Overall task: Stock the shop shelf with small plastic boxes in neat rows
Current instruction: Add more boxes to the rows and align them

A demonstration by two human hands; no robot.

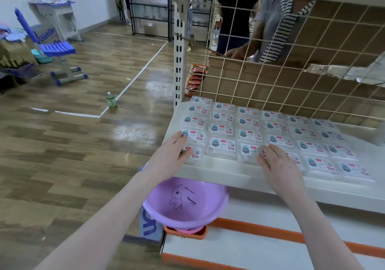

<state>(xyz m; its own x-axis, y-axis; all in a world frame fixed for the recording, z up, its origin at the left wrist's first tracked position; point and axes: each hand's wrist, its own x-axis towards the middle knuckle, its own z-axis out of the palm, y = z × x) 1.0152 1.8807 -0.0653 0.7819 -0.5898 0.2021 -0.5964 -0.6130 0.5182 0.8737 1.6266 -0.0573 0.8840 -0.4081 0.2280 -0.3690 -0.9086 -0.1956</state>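
Several small clear plastic boxes (221, 145) with blue-and-red labels lie in rows on the white shop shelf (225, 175). My left hand (170, 155) lies with straight fingers against the left side of the front-left boxes (194, 152). Over at the front row's middle, my right hand (279, 166) rests flat, its fingers touching a box (249, 151) and covering the one beside it. Neither hand holds anything.
An empty purple basin (187, 205) sits below the shelf edge over an orange tray (187, 233). A wire grid (291, 71) backs the shelf, with people behind it. Red snack packets (195, 80) stand at the back left. A green bottle (111, 101) and a blue chair (52, 46) stand on the floor.
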